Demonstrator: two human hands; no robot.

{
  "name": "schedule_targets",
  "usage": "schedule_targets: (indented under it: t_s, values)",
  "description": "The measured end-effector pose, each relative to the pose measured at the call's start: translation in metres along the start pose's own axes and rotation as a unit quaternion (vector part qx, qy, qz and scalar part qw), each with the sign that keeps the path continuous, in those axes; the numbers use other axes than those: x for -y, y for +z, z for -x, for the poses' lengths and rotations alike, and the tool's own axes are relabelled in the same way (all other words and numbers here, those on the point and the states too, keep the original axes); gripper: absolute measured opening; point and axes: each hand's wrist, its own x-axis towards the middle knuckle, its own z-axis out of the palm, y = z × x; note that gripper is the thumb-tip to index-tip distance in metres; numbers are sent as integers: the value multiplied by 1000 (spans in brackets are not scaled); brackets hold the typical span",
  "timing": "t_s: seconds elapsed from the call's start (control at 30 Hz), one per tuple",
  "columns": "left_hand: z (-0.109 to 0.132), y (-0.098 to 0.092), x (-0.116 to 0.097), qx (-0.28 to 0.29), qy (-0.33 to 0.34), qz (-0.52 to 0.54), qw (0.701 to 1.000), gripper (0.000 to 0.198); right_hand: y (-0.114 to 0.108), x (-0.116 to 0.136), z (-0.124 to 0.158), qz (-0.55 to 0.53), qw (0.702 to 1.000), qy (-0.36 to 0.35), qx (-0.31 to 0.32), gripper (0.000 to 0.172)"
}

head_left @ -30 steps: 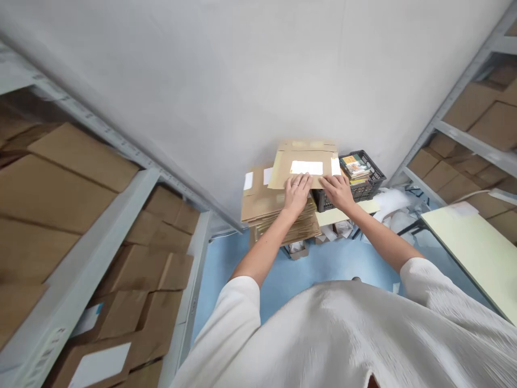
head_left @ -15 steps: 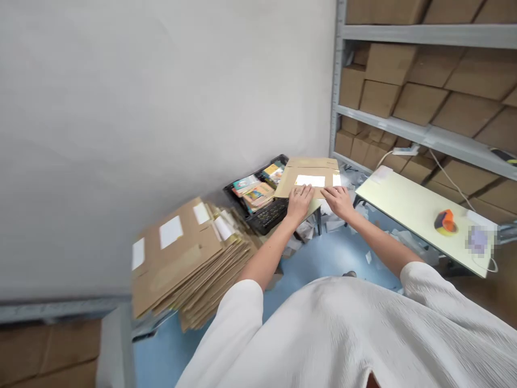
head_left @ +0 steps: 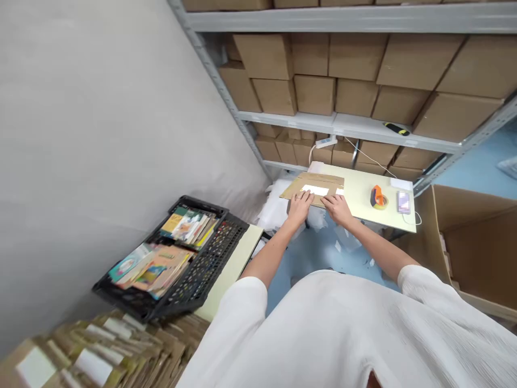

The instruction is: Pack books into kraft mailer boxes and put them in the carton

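Note:
A flat brown cardboard box (head_left: 319,182) with a white label is held level over the left end of a pale green table (head_left: 363,203). My left hand (head_left: 300,206) grips its near edge on the left, fingers curled over the top. My right hand (head_left: 337,207) grips the near edge on the right. Both arms stretch forward from my white sleeves.
On the table sit an orange tape roll (head_left: 378,197) and a phone (head_left: 403,202) on a cable. A black crate (head_left: 202,264) of books stands at the left above a stack of flat boxes (head_left: 100,355). Shelves of cardboard cartons (head_left: 343,91) fill the back; an open carton (head_left: 472,242) stands at the right.
I have turned right, carrying the flat box away from the stack past the black crate until it is over the pale green table. Both hands have kept their grip.

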Motion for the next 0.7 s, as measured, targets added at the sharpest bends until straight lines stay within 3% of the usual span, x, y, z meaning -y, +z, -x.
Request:
schedule_targets:
  t_s: [0.17,0.33,0.53,0.7]
  values:
    - [-53,31,-11,37,62,9,997,64,5,-39,12,10,998,63,12,52]
    - [-99,56,-4,66,113,17,991,63,19,-59,9,22,993,116,31,52]
    - [-169,77,31,81,170,35,982,64,45,-79,-30,31,984,174,32,58]
    - [-224,96,70,111,202,67,971,56,83,-79,-75,14,971,236,42,69]
